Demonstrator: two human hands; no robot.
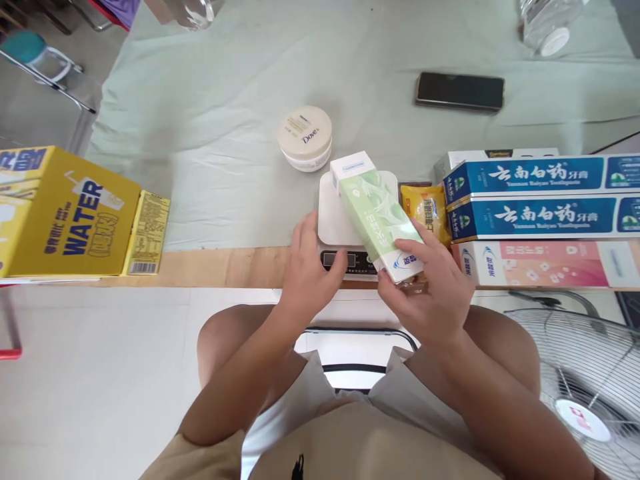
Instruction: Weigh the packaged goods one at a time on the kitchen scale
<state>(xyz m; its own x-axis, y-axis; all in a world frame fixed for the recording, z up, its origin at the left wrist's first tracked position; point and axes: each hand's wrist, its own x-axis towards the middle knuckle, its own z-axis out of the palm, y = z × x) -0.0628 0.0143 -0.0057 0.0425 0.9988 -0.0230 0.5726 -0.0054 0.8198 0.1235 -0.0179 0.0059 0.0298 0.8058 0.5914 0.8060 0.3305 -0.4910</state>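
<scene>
My right hand point(433, 283) grips the near end of a green and white toothpaste box point(375, 210), thumb on one side and fingers on the other. The box lies slanted above a white kitchen scale point(333, 213); whether it touches the platform I cannot tell. At the scale's left edge, my left hand point(310, 273) is open, fingers stretched forward and thumb spread near the dark display point(340, 260). Just beyond the scale stands a cream Dove jar point(306, 137). Right of the scale lies a yellow packet point(425, 208), partly covered by the box and my hand.
Blue toothpaste boxes point(535, 217) are stacked at the right, with a pink box point(550, 263) in front. A yellow carton point(75, 213) and a smaller yellow box point(149, 233) stand left. Farther back are a phone point(460, 91) and a clear bottle point(547, 27). A fan point(585, 373) stands below right.
</scene>
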